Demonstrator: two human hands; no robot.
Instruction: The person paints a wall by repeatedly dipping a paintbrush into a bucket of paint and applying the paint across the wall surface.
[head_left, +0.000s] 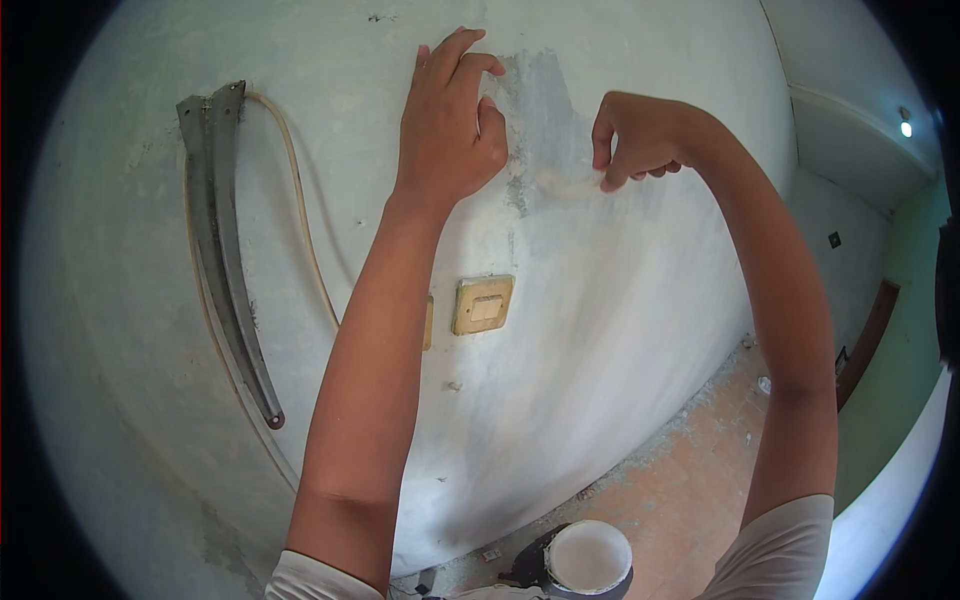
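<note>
My left hand (454, 124) is raised at the upper middle of a pale, patchy plaster wall (622, 277). Its fingers are bent and apart with nothing in them; whether they touch the wall I cannot tell. To its right, my right hand (646, 139) has thumb and forefinger pinched on a thin pale object (566, 184), too motion-blurred to name. That object lies close to the wall, at the lower part of a damp-looking grey patch (546, 97). A rough vertical strip of chipped plaster (514, 180) runs between both hands.
Below my hands is a yellowed wall switch (484, 305), with another plate partly behind my left forearm. A grey metal bracket (217, 225) and a loose cable (296, 187) are at left. On the dusty tiled floor (675, 487) stands a white-topped bucket (589, 556).
</note>
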